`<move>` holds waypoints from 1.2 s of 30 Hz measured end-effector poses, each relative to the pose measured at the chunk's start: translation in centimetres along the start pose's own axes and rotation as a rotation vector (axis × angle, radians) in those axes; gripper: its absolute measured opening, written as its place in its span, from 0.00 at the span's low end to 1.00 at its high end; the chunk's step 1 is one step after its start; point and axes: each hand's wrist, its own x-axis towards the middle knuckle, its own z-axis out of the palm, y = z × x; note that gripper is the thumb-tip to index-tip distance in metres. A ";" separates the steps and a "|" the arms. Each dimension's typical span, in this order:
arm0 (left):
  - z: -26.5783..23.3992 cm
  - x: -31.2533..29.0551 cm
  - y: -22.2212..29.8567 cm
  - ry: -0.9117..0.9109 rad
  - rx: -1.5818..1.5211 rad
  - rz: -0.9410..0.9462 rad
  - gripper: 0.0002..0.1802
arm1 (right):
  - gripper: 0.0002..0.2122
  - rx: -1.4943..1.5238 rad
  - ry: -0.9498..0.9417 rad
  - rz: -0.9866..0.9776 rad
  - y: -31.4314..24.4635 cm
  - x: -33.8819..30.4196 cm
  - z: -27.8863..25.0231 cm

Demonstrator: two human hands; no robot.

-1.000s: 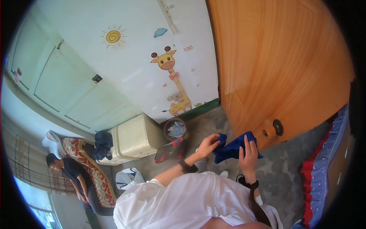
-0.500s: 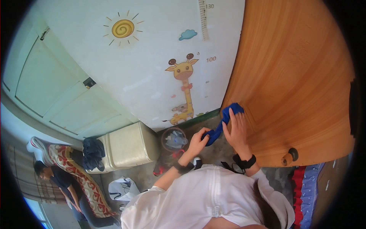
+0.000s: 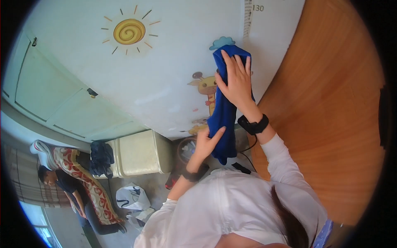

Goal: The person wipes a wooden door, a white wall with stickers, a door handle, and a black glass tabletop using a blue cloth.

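Observation:
A blue cloth (image 3: 225, 111) stretches up the white wall, its top edge folded just below the cloud picture. Spread and nearly flat, the fingers of my right hand (image 3: 235, 80) lie over its upper part, pressing it toward the wall. Lower down, my left hand (image 3: 207, 142) pinches the cloth's left edge, thumb in front and the other fingers largely hidden. The cloth's bottom end hangs loose beside that hand. It covers part of the giraffe picture (image 3: 206, 86). Each of my wrists wears a black band.
A brown wooden door (image 3: 326, 111) stands close on my right. Below the wall are a round bin (image 3: 186, 149) and a cream chest (image 3: 142, 153) with dark cloth (image 3: 101, 159) on it. A white bag (image 3: 132, 197) rests on the floor; a person (image 3: 74, 194) sits at far left.
My right hand has moved up and left from beside the door onto the wall, taking the cloth along. The bunched cloth is now spread out lengthwise. My left hand has moved slightly left and up.

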 end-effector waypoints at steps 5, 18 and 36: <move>-0.6 2.9 -1.2 0.101 0.096 -0.038 0.14 | 0.26 0.028 -0.029 -0.012 1.2 0.2 3.1; 1.9 6.6 -2.5 0.059 0.273 -0.021 0.15 | 0.23 0.136 -0.130 -0.074 3.1 -0.6 2.0; -0.8 5.2 -5.2 0.097 0.444 -0.010 0.13 | 0.25 0.069 -0.136 -0.018 1.3 0.0 1.2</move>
